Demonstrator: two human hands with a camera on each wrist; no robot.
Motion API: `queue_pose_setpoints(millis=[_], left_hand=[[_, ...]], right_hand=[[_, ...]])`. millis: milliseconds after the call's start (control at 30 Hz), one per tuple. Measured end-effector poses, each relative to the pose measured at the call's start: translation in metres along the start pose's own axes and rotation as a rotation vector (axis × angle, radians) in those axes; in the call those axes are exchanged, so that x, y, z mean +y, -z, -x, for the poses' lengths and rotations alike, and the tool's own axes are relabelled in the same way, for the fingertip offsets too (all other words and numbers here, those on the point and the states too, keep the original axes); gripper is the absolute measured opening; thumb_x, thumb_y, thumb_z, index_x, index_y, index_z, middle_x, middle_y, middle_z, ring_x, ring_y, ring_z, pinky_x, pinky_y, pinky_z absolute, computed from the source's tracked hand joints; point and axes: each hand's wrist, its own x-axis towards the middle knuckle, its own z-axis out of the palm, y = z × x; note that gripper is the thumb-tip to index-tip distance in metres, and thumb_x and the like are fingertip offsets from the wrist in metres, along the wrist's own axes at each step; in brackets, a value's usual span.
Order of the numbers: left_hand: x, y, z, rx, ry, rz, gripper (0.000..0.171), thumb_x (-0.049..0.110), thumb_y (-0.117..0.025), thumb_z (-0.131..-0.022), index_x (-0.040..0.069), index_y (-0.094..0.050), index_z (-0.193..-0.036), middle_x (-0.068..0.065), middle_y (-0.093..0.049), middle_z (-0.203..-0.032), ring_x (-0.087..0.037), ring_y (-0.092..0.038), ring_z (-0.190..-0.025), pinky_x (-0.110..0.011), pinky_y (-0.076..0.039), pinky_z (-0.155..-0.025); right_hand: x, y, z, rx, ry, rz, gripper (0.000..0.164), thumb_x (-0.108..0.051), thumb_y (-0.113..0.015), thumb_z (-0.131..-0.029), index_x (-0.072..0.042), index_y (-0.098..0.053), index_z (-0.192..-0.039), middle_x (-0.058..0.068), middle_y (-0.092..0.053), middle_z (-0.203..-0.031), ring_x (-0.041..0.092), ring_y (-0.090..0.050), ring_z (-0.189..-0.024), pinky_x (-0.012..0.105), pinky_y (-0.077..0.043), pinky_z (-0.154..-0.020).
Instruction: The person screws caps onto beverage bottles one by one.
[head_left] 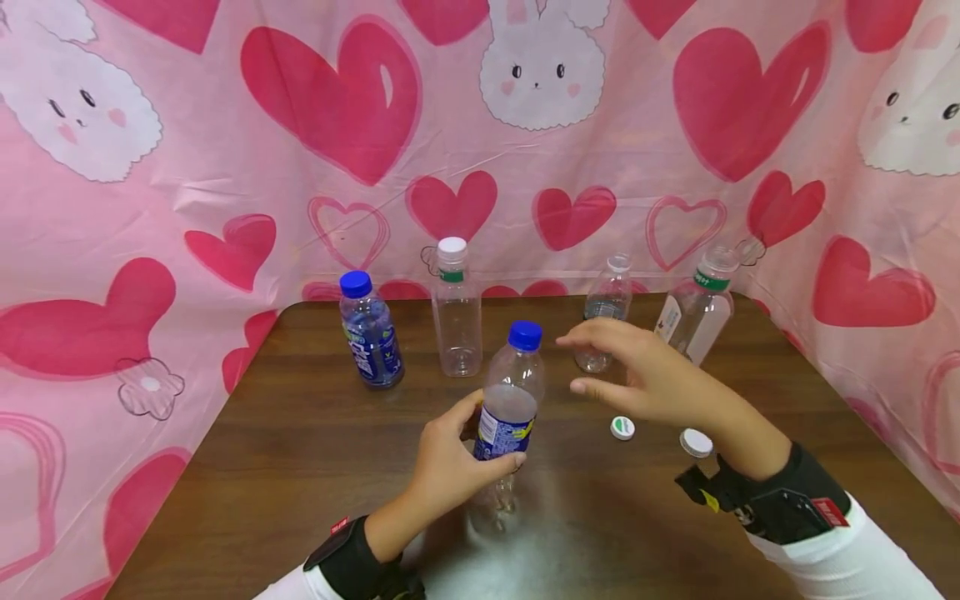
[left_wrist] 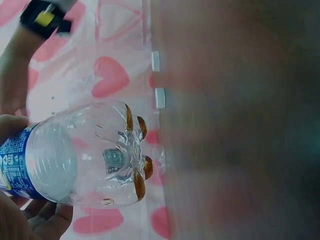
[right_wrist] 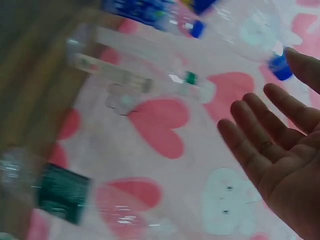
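My left hand [head_left: 452,462] grips a clear plastic bottle [head_left: 517,375] round its blue label, holding it upright above the table. A blue cap [head_left: 525,336] sits on its neck. Seen in the left wrist view, the bottle's lobed base [left_wrist: 135,155] hangs clear of the tabletop. My right hand [head_left: 637,367] hovers just right of the capped neck, its thumb and fingers spread apart with nothing between them. In the right wrist view the fingers [right_wrist: 255,145] are extended near the blue cap [right_wrist: 281,66].
On the brown table [head_left: 300,500] stand a blue-capped bottle [head_left: 372,337] and a white-capped clear bottle [head_left: 457,325]. Two uncapped bottles, a small one [head_left: 607,292] and a green-banded one [head_left: 701,308], stand at the right. Two white caps, one [head_left: 622,428] and another [head_left: 697,442], lie in front.
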Motion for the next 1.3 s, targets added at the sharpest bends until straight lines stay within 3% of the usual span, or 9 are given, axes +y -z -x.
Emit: queue_pose_setpoints(millis=[167,333,500,733,1033,1300], left_hand=[[-0.002,0.003,-0.002,0.024,0.03,0.013,0.071,0.028,-0.091,-0.066,0.015,-0.057,-0.127,0.0,-0.069,-0.105,-0.012,-0.067,-0.091,-0.032,-0.056,-0.079],[-0.004,0.002,-0.009,0.019,0.059,0.018,0.073,0.027,-0.091,-0.067,0.014,-0.053,-0.128,-0.003,-0.068,-0.11,-0.014,-0.067,-0.096,-0.034,-0.055,-0.082],[-0.006,-0.005,-0.022,0.006,0.065,0.013,0.073,0.026,-0.09,-0.068,0.012,-0.051,-0.127,-0.006,-0.067,-0.112,-0.016,-0.066,-0.1,-0.034,-0.055,-0.084],[-0.013,-0.021,-0.066,-0.014,0.056,-0.019,0.074,0.028,-0.087,-0.071,0.01,-0.046,-0.13,-0.009,-0.063,-0.117,-0.023,-0.065,-0.101,-0.04,-0.056,-0.083],[-0.031,-0.045,-0.12,0.035,0.062,-0.1,0.078,0.027,-0.087,-0.073,0.007,-0.041,-0.132,-0.013,-0.061,-0.123,-0.027,-0.061,-0.112,-0.043,-0.051,-0.092],[-0.048,-0.067,-0.151,0.07,0.137,-0.142,0.076,0.025,-0.085,-0.076,0.006,-0.04,-0.134,-0.015,-0.061,-0.125,-0.029,-0.06,-0.113,-0.043,-0.049,-0.096]], right_hand=[[0.009,-0.034,0.038,-0.047,-0.066,0.033,0.044,-0.02,-0.079,-0.082,-0.009,-0.062,-0.121,0.0,-0.062,-0.119,0.019,-0.058,-0.112,0.043,-0.051,-0.091],[0.017,-0.066,0.068,-0.062,-0.126,-0.031,0.039,-0.02,-0.077,-0.084,-0.009,-0.062,-0.119,0.001,-0.062,-0.116,0.018,-0.06,-0.104,0.039,-0.053,-0.085],[0.02,-0.084,0.087,-0.09,-0.188,-0.106,0.038,-0.02,-0.075,-0.087,-0.007,-0.062,-0.12,0.003,-0.061,-0.114,0.022,-0.061,-0.097,0.037,-0.054,-0.079],[0.025,-0.098,0.094,-0.109,-0.203,-0.156,0.037,-0.017,-0.075,-0.086,-0.003,-0.061,-0.119,0.006,-0.061,-0.113,0.022,-0.06,-0.094,0.035,-0.053,-0.074],[0.027,-0.108,0.091,-0.123,-0.204,-0.18,0.032,-0.019,-0.073,-0.088,-0.004,-0.063,-0.115,0.004,-0.062,-0.111,0.02,-0.061,-0.094,0.036,-0.054,-0.078],[0.027,-0.11,0.09,-0.146,-0.24,-0.209,0.032,-0.02,-0.073,-0.088,-0.005,-0.064,-0.115,0.002,-0.061,-0.113,0.019,-0.062,-0.096,0.036,-0.054,-0.081]])
